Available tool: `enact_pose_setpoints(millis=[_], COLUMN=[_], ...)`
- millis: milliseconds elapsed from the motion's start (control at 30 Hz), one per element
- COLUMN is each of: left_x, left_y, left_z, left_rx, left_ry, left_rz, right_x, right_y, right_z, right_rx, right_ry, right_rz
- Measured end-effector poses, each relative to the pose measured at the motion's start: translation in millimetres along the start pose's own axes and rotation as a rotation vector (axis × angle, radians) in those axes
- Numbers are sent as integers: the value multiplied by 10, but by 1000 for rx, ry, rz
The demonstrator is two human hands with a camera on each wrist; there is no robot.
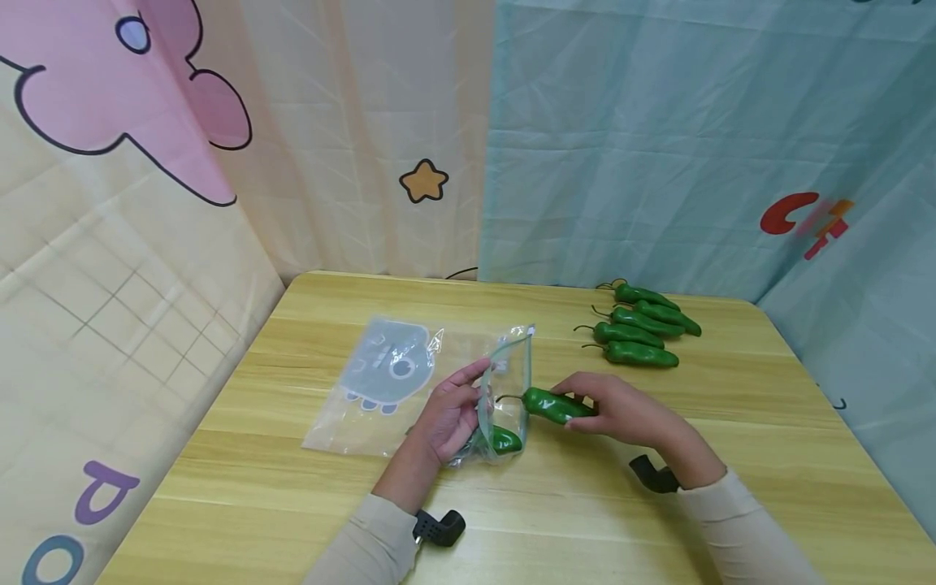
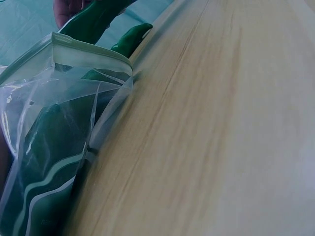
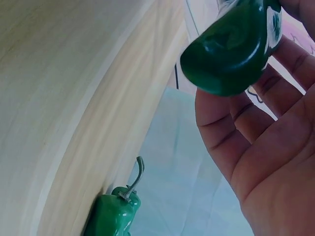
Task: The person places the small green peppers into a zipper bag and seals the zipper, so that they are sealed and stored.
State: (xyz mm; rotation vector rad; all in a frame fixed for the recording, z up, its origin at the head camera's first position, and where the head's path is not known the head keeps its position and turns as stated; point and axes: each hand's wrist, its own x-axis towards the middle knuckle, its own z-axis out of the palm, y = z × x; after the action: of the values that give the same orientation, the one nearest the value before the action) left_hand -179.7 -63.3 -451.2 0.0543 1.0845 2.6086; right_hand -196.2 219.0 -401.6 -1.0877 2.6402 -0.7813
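Note:
My left hand (image 1: 448,413) holds the mouth of a clear zip bag (image 1: 457,345) with a grey cartoon print; the bag lies on the table. Inside, near the opening, is a green pepper (image 1: 506,440), which shows through the plastic in the left wrist view (image 2: 54,128). Between thumb and fingers my right hand (image 1: 621,410) grips another green pepper (image 1: 547,404). Its stem points left into the bag's opening, while most of its body is outside. The right wrist view shows this pepper's rounded end (image 3: 226,54) in the fingers.
Several green peppers (image 1: 639,354) lie in a loose column at the table's back right, stems to the left. The wooden table (image 1: 292,520) has curtains (image 1: 621,162) behind it and at its sides. A black wrist mount (image 1: 442,528) sits on the left wrist.

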Motion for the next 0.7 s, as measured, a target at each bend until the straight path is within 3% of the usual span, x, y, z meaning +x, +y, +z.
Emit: enact_pose_setpoints(millis=[700], left_x=[-5], left_y=[-3], left_z=[3], left_rx=[15], left_ry=[8], left_rz=[-1], right_x=[110], right_y=[-18], right_z=[116], right_rx=[22], right_ry=[-36], right_rz=[-37])
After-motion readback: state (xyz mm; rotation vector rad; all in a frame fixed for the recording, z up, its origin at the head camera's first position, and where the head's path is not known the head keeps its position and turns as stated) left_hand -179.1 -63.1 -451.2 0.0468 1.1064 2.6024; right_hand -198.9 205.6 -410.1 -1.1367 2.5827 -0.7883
